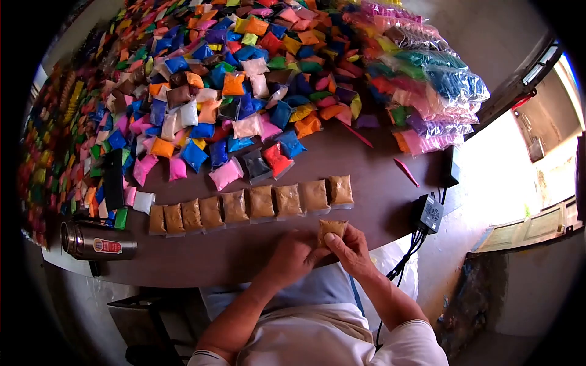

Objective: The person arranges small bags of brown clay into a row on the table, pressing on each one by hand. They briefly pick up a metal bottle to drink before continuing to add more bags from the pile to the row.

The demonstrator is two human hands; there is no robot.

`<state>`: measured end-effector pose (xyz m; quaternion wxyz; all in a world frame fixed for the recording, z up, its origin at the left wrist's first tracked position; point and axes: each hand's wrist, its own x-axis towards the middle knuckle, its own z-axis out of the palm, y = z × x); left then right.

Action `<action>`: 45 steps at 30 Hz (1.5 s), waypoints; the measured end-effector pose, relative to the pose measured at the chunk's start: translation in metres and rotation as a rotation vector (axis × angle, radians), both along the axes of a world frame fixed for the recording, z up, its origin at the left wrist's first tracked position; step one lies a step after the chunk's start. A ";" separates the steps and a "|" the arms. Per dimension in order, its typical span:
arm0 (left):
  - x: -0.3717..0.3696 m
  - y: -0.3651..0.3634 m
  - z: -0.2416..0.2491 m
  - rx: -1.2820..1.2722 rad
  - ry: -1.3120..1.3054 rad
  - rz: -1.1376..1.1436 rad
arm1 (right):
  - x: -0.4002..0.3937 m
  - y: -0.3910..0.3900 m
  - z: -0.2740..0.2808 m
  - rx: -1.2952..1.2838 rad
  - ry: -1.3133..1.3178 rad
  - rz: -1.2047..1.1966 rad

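In the head view, a small clear packet with brown contents (329,229) is held up just over the table's near edge. My right hand (353,249) grips it, thumb pressed on its face and fingers behind. My left hand (295,255) is closed, its fingers curled and meeting the packet's lower left corner; the exact hold there is partly hidden. Beyond both hands, several similar brown packets (234,207) lie side by side in a slightly slanted row on the dark table (201,262).
A large heap of small coloured packets (201,110) covers the far and left table. Stacked bags of packets (436,85) stand at the far right. Two pink sticks lie near a black box with cables (427,213). A steel flask (101,241) lies at the left edge.
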<state>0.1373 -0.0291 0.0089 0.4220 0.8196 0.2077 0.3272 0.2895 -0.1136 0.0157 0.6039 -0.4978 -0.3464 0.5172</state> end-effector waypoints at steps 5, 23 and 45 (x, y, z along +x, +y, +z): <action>0.000 -0.002 0.001 0.022 0.056 -0.067 | 0.009 -0.004 -0.007 -0.026 0.035 0.071; -0.001 0.000 -0.003 -0.015 0.026 -0.056 | 0.003 0.000 0.009 -0.030 0.131 -0.004; -0.004 -0.006 -0.001 -0.293 0.006 -0.028 | 0.027 0.001 0.022 -0.085 0.194 0.089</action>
